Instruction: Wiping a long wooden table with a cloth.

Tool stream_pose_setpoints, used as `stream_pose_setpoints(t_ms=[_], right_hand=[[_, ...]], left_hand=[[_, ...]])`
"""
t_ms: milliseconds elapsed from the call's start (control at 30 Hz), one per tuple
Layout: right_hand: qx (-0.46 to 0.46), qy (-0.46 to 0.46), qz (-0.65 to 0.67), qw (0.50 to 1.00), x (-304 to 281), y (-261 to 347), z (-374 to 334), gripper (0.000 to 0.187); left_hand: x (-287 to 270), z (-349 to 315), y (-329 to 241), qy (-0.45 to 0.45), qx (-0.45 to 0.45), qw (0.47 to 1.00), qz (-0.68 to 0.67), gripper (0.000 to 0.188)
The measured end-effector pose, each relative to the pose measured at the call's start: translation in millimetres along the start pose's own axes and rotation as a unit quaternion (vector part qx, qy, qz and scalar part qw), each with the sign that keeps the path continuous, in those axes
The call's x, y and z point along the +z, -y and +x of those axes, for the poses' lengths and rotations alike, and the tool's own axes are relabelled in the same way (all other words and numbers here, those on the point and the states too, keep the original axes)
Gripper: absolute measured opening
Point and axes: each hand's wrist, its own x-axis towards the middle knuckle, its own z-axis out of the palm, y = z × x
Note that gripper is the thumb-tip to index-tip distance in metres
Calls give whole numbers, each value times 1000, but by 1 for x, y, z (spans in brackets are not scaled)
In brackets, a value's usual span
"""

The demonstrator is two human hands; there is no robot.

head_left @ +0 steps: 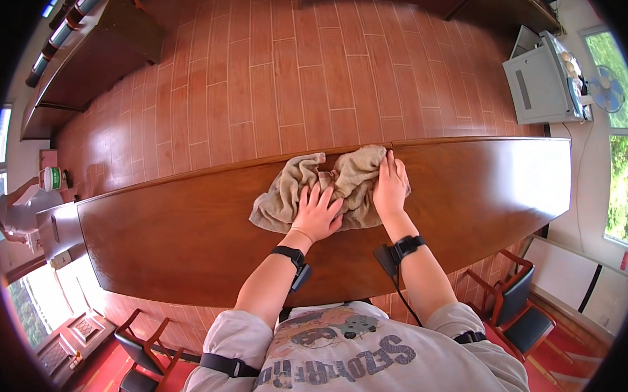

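Note:
A crumpled beige-brown cloth [355,184] lies in folds on a long, polished brown wooden table [175,230], reaching the table's far edge. My left hand [317,213] rests palm down on the cloth's near middle part, its fingers spread. At the cloth's right side, my right hand [392,184] presses against it with the fingers stretched out toward the far edge; its thumb is hard to make out. Each of my wrists wears a black band, with a dark device next to it.
Armchairs with black seats stand behind the table at left [140,365] and right [518,306]. A grey cabinet [537,81] and a fan [606,89] are at far right. Another person [20,212] is at the far left, near a white-and-green bucket [52,179].

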Motion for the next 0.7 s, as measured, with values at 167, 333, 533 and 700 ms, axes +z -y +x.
stream_pose_setpoints(t_ms=[167, 333, 533, 700], right_hand=[[-16, -63, 62, 996, -9, 10, -10, 39], [39, -121, 19, 992, -7, -2, -5, 26], [59, -150, 23, 987, 9, 2, 19, 24], [-77, -71, 103, 989, 3, 11, 9, 22]], left_hand=[[-3, -4, 1, 25, -12, 1000, 13, 35], [-4, -4, 0, 33, -17, 999, 9, 35], [-2, 1, -1, 29, -11, 999, 14, 37], [0, -4, 3, 46, -15, 998, 32, 38]])
